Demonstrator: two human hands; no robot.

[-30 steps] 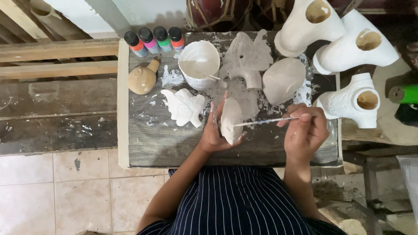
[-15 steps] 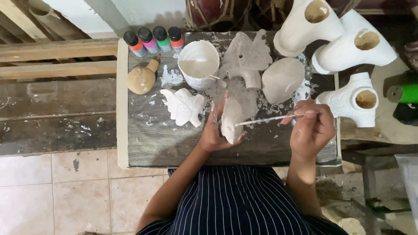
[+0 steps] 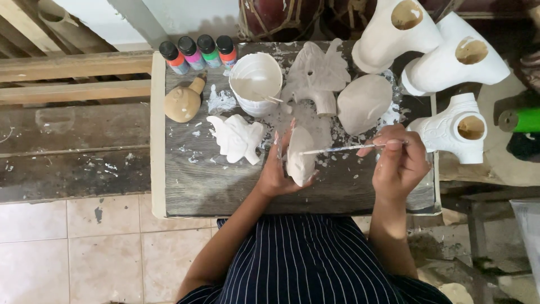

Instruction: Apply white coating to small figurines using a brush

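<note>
My left hand [image 3: 277, 169] grips a small white clay figure [image 3: 299, 155] above the paint-spattered wooden table [image 3: 191, 180]. My right hand [image 3: 400, 160] holds a thin paintbrush [image 3: 337, 148] whose tip touches the figure's upper side. Just behind the figure stands a white cup of white paint [image 3: 256, 83] with a stick in it. A white painted bird-like figure [image 3: 236, 138] lies left of my left hand.
Several small paint bottles [image 3: 197, 52] line the table's back left, by a tan gourd-shaped piece [image 3: 183, 101]. Grey unpainted figures [image 3: 318, 76] [image 3: 364, 103] lie behind. Three large white hollow pieces [image 3: 450, 50] stand at right, and a green roll [image 3: 520, 119] beyond them.
My right hand has shifted slightly right and the brush has slid along the figure's top. The left hand and the figure stay in place.
</note>
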